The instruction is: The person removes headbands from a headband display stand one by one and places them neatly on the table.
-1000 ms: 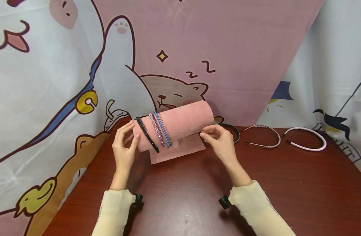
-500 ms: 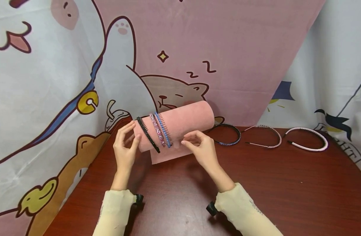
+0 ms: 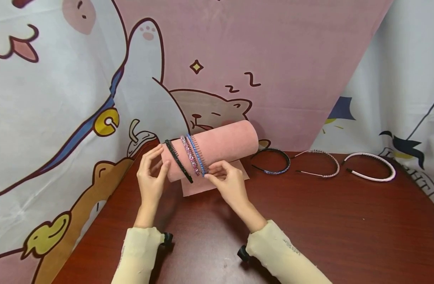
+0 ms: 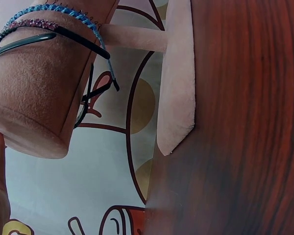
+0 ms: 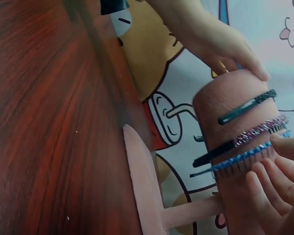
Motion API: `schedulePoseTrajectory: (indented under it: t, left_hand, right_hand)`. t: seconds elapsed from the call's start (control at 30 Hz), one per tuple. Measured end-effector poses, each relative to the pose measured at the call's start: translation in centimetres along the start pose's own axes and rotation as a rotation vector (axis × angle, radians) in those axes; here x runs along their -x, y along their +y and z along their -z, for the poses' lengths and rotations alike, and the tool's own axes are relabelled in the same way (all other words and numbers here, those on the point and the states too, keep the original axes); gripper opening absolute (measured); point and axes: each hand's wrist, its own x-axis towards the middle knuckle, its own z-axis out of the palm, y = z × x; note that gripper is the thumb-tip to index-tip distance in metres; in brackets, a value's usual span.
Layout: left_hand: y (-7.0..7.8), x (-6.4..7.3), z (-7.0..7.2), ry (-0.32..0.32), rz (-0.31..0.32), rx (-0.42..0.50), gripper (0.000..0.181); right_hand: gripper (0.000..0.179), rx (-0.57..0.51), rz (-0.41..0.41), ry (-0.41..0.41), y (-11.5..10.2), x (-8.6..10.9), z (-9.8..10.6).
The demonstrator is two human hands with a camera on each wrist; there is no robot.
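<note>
A pink plush headband stand (image 3: 227, 138) lies across the back of the table, its roll held above a flat pink base (image 3: 199, 187) by a short post. Around the roll's left half sit a black headband (image 3: 177, 161), a pink glitter headband (image 3: 189, 154) and a blue toothed headband (image 3: 196, 154). My left hand (image 3: 150, 169) holds the left end of the roll between thumb and fingers. With thumb and fingertips, my right hand (image 3: 231, 183) pinches the blue headband near its lower front end. The right wrist view shows those fingertips by its teeth.
Right of the stand, three headbands lie on the brown table (image 3: 309, 221): a dark one with blue glitter (image 3: 273, 172), a thin beaded one (image 3: 335, 165) and a white padded one (image 3: 374, 179). A cartoon-printed cloth (image 3: 291, 59) hangs directly behind.
My right hand has moved left from the roll's right end, along its front, to the blue headband. The left hand stays on the roll's left end.
</note>
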Motion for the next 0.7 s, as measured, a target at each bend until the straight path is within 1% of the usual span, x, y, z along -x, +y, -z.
schedulePoseTrajectory:
  t: [0.07, 0.2, 0.3, 0.37, 0.47, 0.7]
  left_hand:
    - [0.0, 0.0, 0.0, -0.001, 0.001, 0.002, 0.034]
    - [-0.1, 0.0, 0.0, -0.001, 0.002, 0.007, 0.034]
    - [-0.1, 0.0, 0.0, 0.000, 0.002, 0.009, 0.034]
    - [-0.1, 0.0, 0.0, 0.000, 0.002, 0.010, 0.034]
    - [-0.1, 0.0, -0.1, -0.002, 0.001, 0.008, 0.034]
    - [-0.1, -0.1, -0.1, 0.000, -0.004, 0.009, 0.034]
  right_hand:
    - [0.023, 0.050, 0.015, 0.025, 0.0, -0.1, -0.4]
    - [0.029, 0.191, 0.045, 0.067, 0.2, -0.3, -1.1]
    - [0.032, 0.287, 0.064, 0.082, 0.3, -0.4, -1.3]
    - [0.031, 0.328, 0.075, 0.090, 0.5, -0.4, -1.3]
    - [0.026, 0.358, 0.091, 0.106, 0.6, -0.6, -1.2]
    - [0.016, 0.372, 0.142, 0.142, 0.9, -0.9, -0.6]
